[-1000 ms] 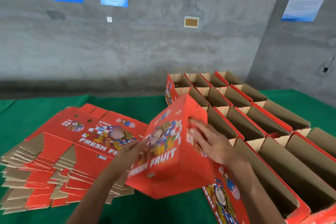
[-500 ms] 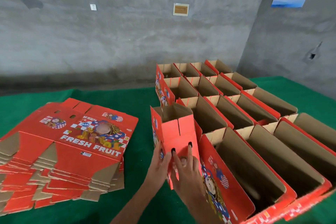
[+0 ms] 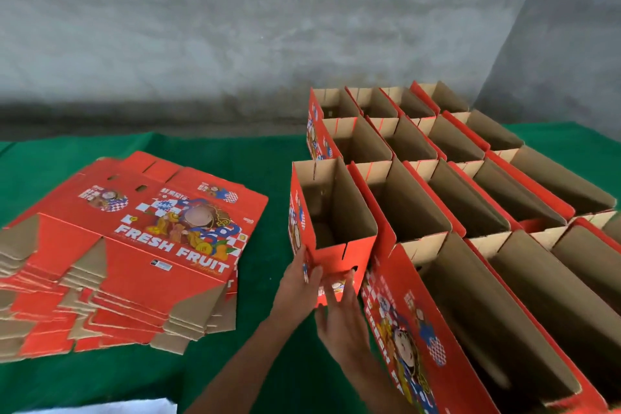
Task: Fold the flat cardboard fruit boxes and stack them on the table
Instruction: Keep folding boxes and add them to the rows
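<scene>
A newly folded red fruit box [image 3: 337, 254] stands upright and open-topped on the green table [image 3: 235, 376], at the left end of the rows of folded boxes [image 3: 470, 198]. My left hand [image 3: 297, 286] holds its near left corner, fingers along the side and thumb on the near face. Fingers of my right hand [image 3: 342, 316] lie straight against the lower near face. To the left lies the stack of flat boxes [image 3: 151, 245], printed FRESH FRUIT.
Folded boxes fill the right half of the table in several rows, up to the corner of the grey concrete wall [image 3: 235, 44]. A larger folded box [image 3: 416, 339] stands at my near right. Something white [image 3: 100, 408] shows at the bottom edge.
The box was held tilted in the air a second ago. It was turned upright and now stands on the table beside the rows, with both hands lower on its near end.
</scene>
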`<state>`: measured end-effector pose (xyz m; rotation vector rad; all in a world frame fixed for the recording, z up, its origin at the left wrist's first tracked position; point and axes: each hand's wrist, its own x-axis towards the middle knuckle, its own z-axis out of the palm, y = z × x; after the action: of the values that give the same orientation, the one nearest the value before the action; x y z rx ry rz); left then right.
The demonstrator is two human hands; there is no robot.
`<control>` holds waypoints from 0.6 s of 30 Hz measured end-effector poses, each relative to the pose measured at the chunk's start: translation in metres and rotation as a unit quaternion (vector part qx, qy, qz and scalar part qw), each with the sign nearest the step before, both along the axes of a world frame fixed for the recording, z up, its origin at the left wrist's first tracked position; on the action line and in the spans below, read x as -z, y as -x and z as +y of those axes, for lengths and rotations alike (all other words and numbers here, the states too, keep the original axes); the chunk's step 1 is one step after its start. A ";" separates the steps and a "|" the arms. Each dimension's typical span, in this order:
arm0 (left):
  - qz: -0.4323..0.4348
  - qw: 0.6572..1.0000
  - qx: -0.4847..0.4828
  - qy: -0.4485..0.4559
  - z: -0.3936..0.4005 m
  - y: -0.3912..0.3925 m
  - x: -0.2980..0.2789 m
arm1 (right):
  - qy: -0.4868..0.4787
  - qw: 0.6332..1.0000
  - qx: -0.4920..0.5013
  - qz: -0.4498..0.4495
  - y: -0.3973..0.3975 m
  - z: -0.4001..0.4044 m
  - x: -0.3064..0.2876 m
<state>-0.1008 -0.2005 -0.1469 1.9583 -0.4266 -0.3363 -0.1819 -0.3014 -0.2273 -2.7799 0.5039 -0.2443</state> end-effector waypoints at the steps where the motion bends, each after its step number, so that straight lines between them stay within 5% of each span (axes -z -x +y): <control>1: -0.029 0.999 -0.002 -0.021 0.003 -0.010 -0.002 | 0.013 1.000 0.000 0.014 -0.015 -0.005 -0.003; 7: -0.133 0.963 -0.047 -0.228 0.060 -0.058 -0.006 | 0.038 0.992 -0.025 0.119 -0.121 -0.038 -0.033; 12: -0.135 0.941 -0.123 -0.286 0.134 -0.083 -0.005 | 0.014 0.984 -0.046 0.170 -0.178 -0.029 -0.057; 15: -0.146 0.909 -0.167 -0.352 0.185 -0.094 -0.008 | -0.167 0.977 -0.060 0.119 -0.183 0.027 -0.058; 18: -0.127 0.866 -0.144 -0.461 0.220 -0.098 -0.012 | -0.354 0.932 -0.024 0.074 -0.183 0.087 -0.059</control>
<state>-0.0032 0.0196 -0.1354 2.9858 -0.1165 -0.0713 0.0015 -0.2144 -0.1681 -2.1016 0.4455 0.1414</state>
